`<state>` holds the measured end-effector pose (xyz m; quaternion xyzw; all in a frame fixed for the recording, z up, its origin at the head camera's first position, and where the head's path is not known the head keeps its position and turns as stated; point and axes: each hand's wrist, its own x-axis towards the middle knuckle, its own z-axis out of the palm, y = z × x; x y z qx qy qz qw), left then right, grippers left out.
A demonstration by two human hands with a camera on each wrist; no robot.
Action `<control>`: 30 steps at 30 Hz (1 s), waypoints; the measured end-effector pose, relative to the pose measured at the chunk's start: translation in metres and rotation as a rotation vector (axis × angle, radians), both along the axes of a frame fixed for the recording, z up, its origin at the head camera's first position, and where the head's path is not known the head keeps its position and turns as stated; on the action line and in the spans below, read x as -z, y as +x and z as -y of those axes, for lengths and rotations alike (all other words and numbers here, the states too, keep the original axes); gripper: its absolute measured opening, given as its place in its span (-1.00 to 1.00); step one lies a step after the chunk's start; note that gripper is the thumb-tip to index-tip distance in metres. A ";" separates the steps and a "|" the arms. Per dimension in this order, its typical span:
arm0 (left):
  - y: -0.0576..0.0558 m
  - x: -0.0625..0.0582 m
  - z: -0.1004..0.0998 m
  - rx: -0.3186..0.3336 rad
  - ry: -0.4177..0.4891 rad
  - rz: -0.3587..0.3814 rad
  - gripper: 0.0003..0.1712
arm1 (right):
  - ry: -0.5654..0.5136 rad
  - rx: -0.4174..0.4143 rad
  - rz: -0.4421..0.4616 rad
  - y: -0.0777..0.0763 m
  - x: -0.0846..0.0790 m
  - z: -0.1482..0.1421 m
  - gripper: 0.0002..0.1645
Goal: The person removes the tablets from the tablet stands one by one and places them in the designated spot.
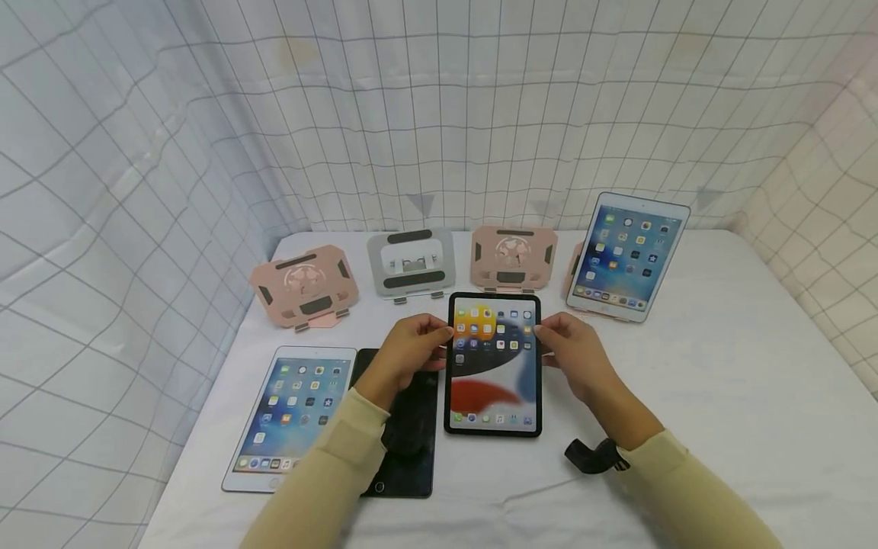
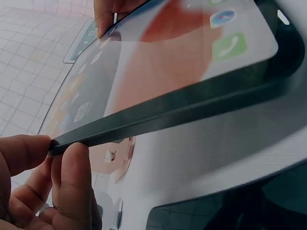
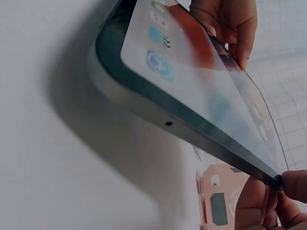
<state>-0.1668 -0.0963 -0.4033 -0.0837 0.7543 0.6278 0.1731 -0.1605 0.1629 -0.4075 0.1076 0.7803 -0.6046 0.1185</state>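
Note:
Between my two hands is a black-framed tablet [image 1: 494, 400] with its screen lit, showing app icons over an orange and red wallpaper. My left hand [image 1: 408, 352] pinches its upper left edge, thumb on the front and fingers behind. On the opposite edge, my right hand [image 1: 575, 354] pinches it likewise. Both wrist views show the tablet [image 2: 163, 72] tilted and raised above the white cloth, with a shadow below. Just beyond its top edge stands a pink tablet stand [image 1: 513, 258], its lower part close to the tablet.
At left lie a white tablet [image 1: 302, 396] and a dark tablet [image 1: 420, 457], partly under my left arm. Behind stand another pink stand [image 1: 305, 286] and a grey stand [image 1: 411, 263]. A white tablet [image 1: 627, 255] leans on a stand at right. Gridded cloth [image 1: 480, 114] hangs around.

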 end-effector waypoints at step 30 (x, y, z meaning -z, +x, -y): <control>0.023 0.015 0.020 0.315 -0.160 0.073 -0.87 | 0.049 -0.204 0.042 0.027 0.030 0.001 -0.88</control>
